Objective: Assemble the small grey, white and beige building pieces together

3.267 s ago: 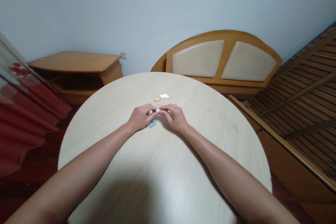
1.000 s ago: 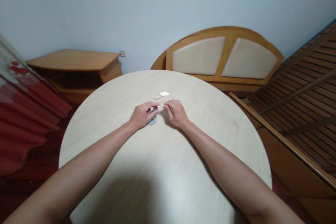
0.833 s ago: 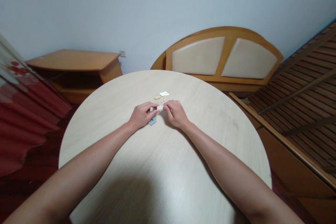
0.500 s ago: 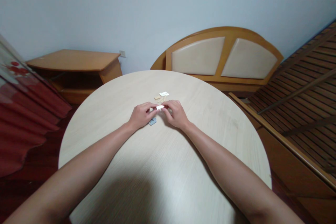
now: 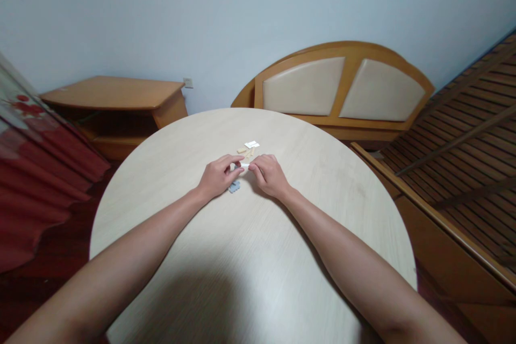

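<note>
Over the middle of the round table, a small flat white piece (image 5: 245, 165) is between my two hands, its narrow side towards me. My right hand (image 5: 271, 176) pinches its right end between thumb and fingers. My left hand (image 5: 219, 176) curls thumb and index finger round its left end; the exact contact is too small to make out. Below my left fingertips lies a light blue-grey piece with a notched edge (image 5: 234, 187), partly hidden by the hand. Just beyond my fingers are several small tan pieces (image 5: 242, 150) and flat white pieces (image 5: 252, 144).
The round pale wooden table (image 5: 250, 242) carries the pieces. Behind it stand a low wooden cabinet (image 5: 116, 92) at the left and a padded headboard (image 5: 304, 86). A slatted wooden frame (image 5: 463, 140) is at the right, a red curtain (image 5: 36, 193) at the far left.
The white piece has turned from showing its broad face to a thin edge. My left thumb and index finger have parted slightly; my right hand stays almost in place.
</note>
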`<action>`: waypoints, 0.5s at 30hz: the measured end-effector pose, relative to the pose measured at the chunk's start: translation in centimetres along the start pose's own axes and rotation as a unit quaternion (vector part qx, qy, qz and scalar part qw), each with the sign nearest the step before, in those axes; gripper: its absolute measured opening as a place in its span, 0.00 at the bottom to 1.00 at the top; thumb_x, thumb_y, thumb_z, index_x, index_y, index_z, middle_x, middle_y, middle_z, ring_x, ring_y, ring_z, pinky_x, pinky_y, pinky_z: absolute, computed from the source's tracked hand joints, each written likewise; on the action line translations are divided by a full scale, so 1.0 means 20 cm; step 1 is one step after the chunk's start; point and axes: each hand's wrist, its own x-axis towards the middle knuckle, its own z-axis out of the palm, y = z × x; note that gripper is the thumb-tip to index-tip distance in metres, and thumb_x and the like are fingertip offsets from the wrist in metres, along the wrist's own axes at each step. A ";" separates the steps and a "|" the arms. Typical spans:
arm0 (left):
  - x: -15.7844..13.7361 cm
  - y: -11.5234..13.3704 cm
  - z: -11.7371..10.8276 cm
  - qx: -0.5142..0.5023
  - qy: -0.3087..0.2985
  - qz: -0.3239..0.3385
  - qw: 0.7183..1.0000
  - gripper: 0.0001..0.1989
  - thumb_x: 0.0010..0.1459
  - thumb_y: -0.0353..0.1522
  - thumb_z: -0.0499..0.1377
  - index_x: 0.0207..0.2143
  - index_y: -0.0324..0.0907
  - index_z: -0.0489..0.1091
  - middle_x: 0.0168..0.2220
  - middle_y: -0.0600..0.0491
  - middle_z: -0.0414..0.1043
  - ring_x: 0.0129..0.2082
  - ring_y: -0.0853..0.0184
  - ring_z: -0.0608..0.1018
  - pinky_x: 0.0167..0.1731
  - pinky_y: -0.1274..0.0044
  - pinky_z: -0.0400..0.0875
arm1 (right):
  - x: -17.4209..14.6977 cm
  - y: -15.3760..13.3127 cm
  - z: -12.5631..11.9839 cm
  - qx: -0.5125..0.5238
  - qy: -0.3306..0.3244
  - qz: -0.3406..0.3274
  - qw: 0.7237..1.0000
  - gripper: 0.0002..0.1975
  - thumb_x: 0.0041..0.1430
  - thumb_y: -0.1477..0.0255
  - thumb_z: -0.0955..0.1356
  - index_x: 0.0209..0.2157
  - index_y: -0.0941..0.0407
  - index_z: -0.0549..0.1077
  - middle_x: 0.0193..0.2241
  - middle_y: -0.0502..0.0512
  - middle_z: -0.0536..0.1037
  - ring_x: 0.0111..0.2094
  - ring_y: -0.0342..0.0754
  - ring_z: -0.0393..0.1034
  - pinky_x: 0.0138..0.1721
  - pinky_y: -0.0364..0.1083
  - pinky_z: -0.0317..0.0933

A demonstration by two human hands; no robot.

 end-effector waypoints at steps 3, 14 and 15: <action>0.00 0.00 0.00 -0.008 -0.004 0.011 1.000 0.09 0.64 0.34 0.62 0.44 0.41 0.77 0.35 0.52 0.79 0.27 0.71 0.74 0.31 0.78 0.68 | 0.00 0.00 0.00 -0.001 -0.002 -0.002 1.000 0.21 0.75 0.64 0.56 0.34 0.56 0.74 0.31 0.57 0.77 0.36 0.51 0.67 0.42 0.50 0.53; 0.00 0.01 0.00 -0.011 -0.011 0.000 1.000 0.09 0.65 0.36 0.61 0.42 0.41 0.78 0.36 0.50 0.80 0.31 0.69 0.77 0.34 0.77 0.71 | 0.00 0.00 0.00 -0.009 -0.012 0.007 1.000 0.18 0.74 0.63 0.59 0.36 0.55 0.75 0.33 0.57 0.78 0.38 0.51 0.68 0.43 0.50 0.53; 0.00 0.01 0.00 -0.009 -0.010 -0.003 1.000 0.09 0.65 0.36 0.61 0.42 0.41 0.78 0.36 0.51 0.80 0.30 0.69 0.77 0.34 0.77 0.71 | 0.00 0.00 0.00 -0.009 -0.010 0.005 1.000 0.18 0.74 0.63 0.59 0.36 0.55 0.76 0.33 0.57 0.78 0.38 0.51 0.68 0.43 0.50 0.53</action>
